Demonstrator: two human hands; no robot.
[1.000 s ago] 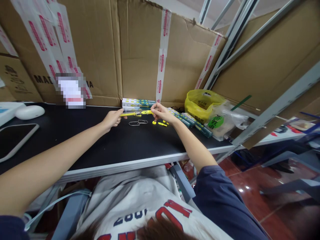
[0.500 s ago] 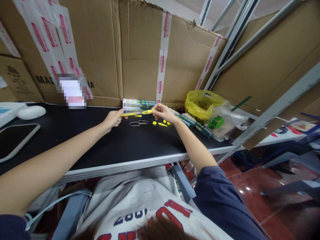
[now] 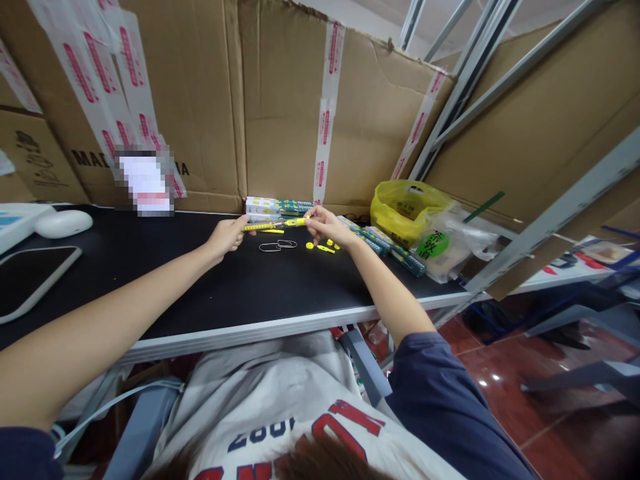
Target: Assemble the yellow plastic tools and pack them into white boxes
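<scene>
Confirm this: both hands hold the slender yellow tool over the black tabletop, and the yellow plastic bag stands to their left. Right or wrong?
Wrong side: the yellow plastic bag stands to the right, as the head view shows. The left hand and right hand do hold the slender yellow tool over the black tabletop.

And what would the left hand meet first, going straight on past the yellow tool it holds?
Probably the patterned boxes behind the yellow tool, ahead of the left hand; exact depth is unclear.
</scene>
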